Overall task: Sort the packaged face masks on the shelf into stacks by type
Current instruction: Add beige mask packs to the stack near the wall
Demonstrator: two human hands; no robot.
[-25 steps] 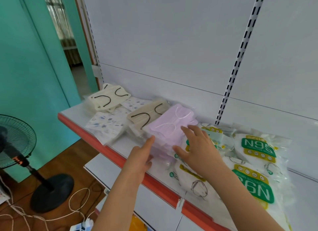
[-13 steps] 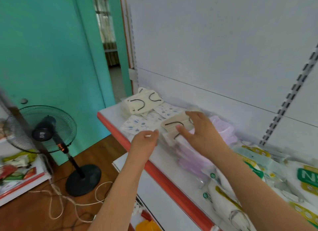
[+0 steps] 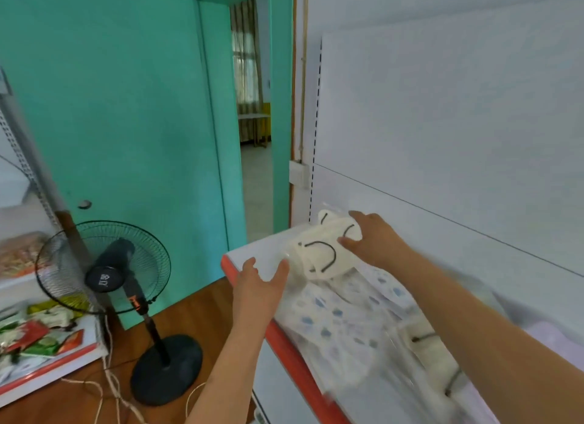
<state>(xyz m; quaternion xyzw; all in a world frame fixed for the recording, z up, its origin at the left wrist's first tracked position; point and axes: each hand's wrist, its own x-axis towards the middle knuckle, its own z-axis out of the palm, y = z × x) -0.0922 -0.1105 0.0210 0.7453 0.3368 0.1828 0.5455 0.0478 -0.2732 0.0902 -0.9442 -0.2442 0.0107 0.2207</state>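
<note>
right hand (image 3: 374, 238): up at the far left end of the shelf, fingers curled over the back edge of the cream mask pack (image 3: 325, 251), thumb (image 3: 347, 243) pressed on its top face, so pinching it. Pretty clear grip.

left hand (image 3: 259, 284): at the front lip of the shelf, fingers spread and mostly straight, not wrapped around anything. Index fingertip right up against the clear wrapper at the near-left edge of the cream mask pack, looks like touching but a bit blurry so can't swear to it. Rest of the hand over the bare white corner.

cream mask pack: off-white, black ear loops showing through clear plastic, tilted, sitting at the top of the pile near the back panel (image 3: 442, 139). Looks like more than one in the bundle, edges stacked, can't count them.

blue-dotted mask packs (image 3: 341, 313): white with small blue spots, spread flat just beside and below the cream one, toward the camera. Partly under the right forearm.

second cream pack (image 3: 426, 344): further right along the shelf, black loop visible, mostly hidden by the forearm and smeared by motion blur.

shelf (image 3: 246, 253): white top, red-orange front strip, corner bare near the left hand.

background: standing fan (image 3: 104, 268) on the wood floor to the left, teal wall (image 3: 126, 107), open doorway behind.
</note>
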